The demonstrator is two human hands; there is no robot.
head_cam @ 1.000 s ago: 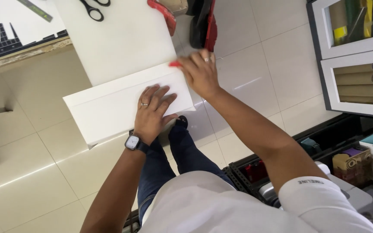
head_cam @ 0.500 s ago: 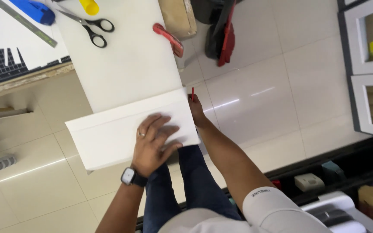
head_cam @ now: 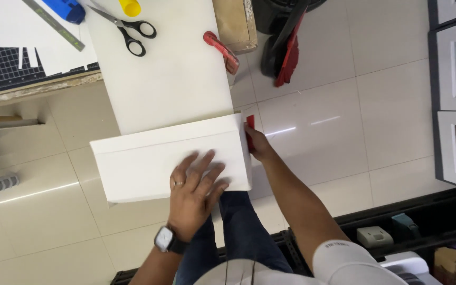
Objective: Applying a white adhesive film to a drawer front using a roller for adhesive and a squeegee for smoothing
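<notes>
Flat on the folded white foam board (head_cam: pixel 149 163), left hand (head_cam: pixel 196 192): fingers spread wide, palm down, pressing near the board's lower right corner, grasping nothing. Ring on one finger, dark smartwatch (head_cam: pixel 165 240) on the wrist. Right hand (head_cam: pixel 257 145) at the board's right edge, curled narrowly around a small red cutter (head_cam: pixel 250 126), its tip touching the edge where the fold meets the upper sheet; how tightly closed, partly hidden by the board. Board itself hanging off the near edge of the worktable, folded flap lying over the lap above blue jeans (head_cam: pixel 238 232), upper sheet (head_cam: pixel 159 79) running back onto the table. Further back on that sheet, black-handled scissors (head_cam: pixel 127 31), a yellow cap-like object (head_cam: pixel 130 7), a blue object (head_cam: pixel 64 9) beside a metal ruler (head_cam: pixel 54 24) on a dark cutting mat (head_cam: pixel 1 68). Just off the sheet's right side, a second red cutter (head_cam: pixel 220 51) next to a brown block (head_cam: pixel 233 24). Pale glossy floor tiles (head_cam: pixel 333 121) below, white-framed shelving (head_cam: pixel 455 89) at far right.
</notes>
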